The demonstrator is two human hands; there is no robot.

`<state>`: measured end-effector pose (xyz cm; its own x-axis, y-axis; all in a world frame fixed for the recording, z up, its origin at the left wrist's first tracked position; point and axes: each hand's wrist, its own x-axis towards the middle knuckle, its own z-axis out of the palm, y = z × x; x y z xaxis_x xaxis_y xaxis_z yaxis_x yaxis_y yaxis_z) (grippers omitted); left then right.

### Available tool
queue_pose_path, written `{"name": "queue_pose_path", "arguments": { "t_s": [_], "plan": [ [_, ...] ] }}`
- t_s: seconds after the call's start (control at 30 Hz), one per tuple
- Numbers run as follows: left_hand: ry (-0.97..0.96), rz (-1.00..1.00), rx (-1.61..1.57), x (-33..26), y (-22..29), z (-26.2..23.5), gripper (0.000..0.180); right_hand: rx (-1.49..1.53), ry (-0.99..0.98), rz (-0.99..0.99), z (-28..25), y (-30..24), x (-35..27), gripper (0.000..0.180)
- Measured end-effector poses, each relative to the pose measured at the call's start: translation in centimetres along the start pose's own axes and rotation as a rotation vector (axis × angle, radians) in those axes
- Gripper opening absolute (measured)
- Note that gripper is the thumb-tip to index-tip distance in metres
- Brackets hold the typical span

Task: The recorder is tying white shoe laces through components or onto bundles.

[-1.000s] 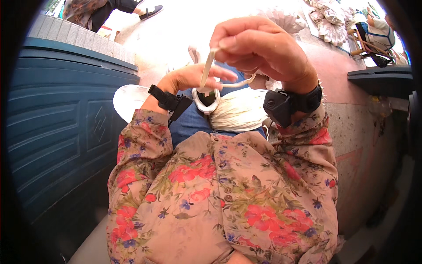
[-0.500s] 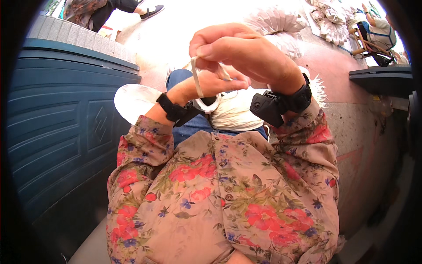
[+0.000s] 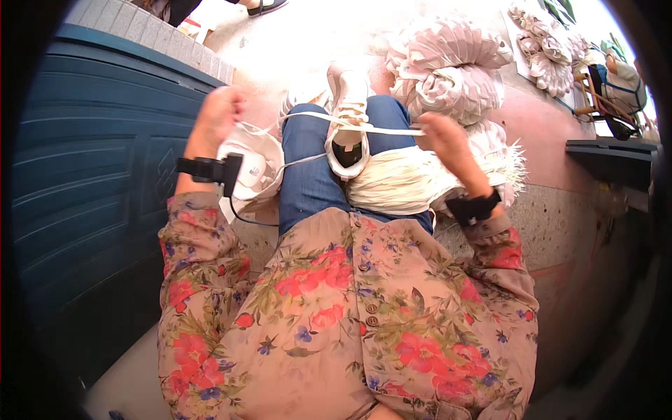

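Between my thighs stands a white shoe (image 3: 348, 105), toe away from me, its dark inside showing at the opening near me. A flat white shoelace (image 3: 392, 131) runs across its eyelet area and is stretched out to both sides. My right hand (image 3: 448, 143) is closed on the lace's right end. On the other side my left hand (image 3: 218, 115) is closed too, with the lace's left end running up to it. A thick bundle of cream laces (image 3: 399, 180) lies over my right thigh.
Left of my leg is a white rounded thing (image 3: 252, 164), perhaps another shoe or a bag. A dark blue panelled door (image 3: 105, 168) stands close on the left. Bundled white pieces (image 3: 455, 77) lie ahead on the right, with more bundles (image 3: 546, 52) beyond. Another person's shoe (image 3: 267, 7) shows far off.
My hands, together in front of my chest with the lace, have moved down and wide apart. The lace is now stretched across the shoe, which has come into plain view.
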<state>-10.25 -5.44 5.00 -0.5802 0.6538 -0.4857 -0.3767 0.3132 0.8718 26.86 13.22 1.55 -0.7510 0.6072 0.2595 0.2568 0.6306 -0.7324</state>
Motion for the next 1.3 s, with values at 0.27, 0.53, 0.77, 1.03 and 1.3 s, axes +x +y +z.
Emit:
{"name": "queue_pose_path", "arguments": {
  "t_s": [0.27, 0.53, 0.77, 1.03, 1.3],
  "plan": [
    [-0.265, -0.185, 0.411, -3.5, -8.6, 9.1, 0.015, -0.026, -0.135, 0.098, 8.4, -1.6, -1.3, 0.012],
    [-0.242, -0.154, 0.568, -3.4, -9.4, 8.9, 0.024, 0.047, -0.043, 0.151, 9.3, -1.2, -0.7, 0.014],
    [-0.184, 0.089, 0.655, -4.9, -8.5, 9.6, 0.017, 0.007, -0.103, 0.342, 9.7, -1.7, -0.1, 0.019],
    [-0.062, 0.635, 1.106, -3.8, -10.2, 9.4, 0.015, -0.017, 0.014, 0.436, 10.8, -2.4, -0.1, 0.018],
    [-0.071, 0.975, 1.371, -3.7, -9.6, 10.7, 0.006, -0.352, -0.016, 0.124, 11.6, -2.6, -0.5, 0.009]
  ]
}}
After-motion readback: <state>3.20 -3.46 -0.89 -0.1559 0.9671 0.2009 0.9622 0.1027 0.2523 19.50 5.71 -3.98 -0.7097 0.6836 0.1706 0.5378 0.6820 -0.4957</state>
